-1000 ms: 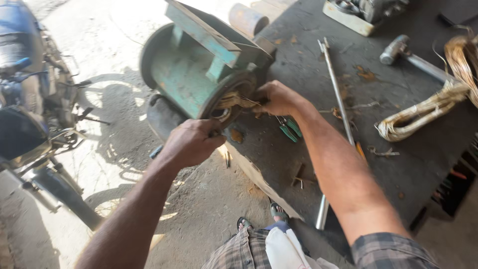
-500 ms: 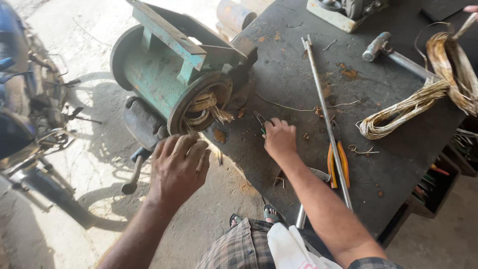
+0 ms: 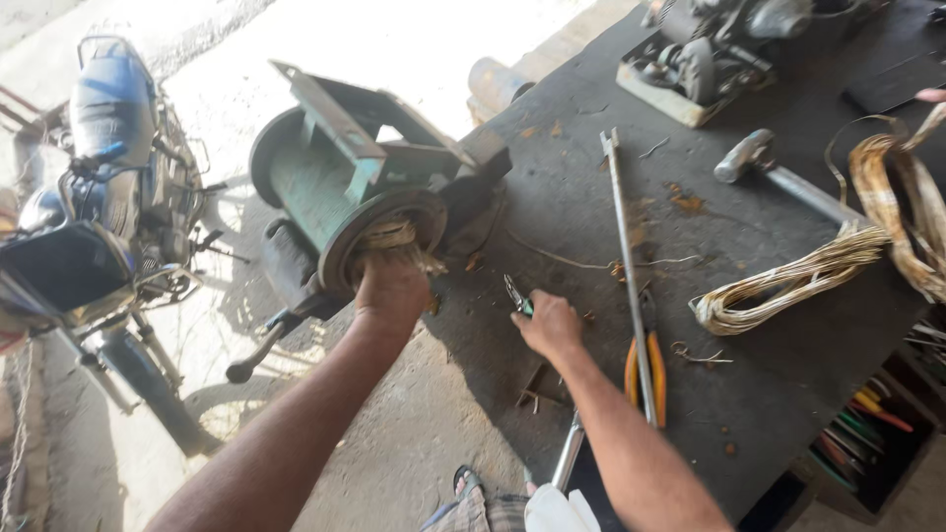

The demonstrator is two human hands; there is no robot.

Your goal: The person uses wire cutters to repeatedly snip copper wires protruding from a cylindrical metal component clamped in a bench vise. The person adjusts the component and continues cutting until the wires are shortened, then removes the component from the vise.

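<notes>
A green electric motor housing lies on its side at the dark workbench's left corner, with tan wire windings sticking out of its round end. My left hand presses against those windings, fingers closed around them. My right hand rests on the bench to the right of the motor, gripping green-handled pliers whose jaws point up and left.
On the dark workbench lie a long metal rod, orange-handled pliers, a hammer, coils of tan wire and a second motor. A blue motorcycle stands on the left. Tools fill a shelf under the bench.
My left hand rose from below the motor and took hold of the windings. My right hand left the windings, came down on the bench and now holds the green pliers.
</notes>
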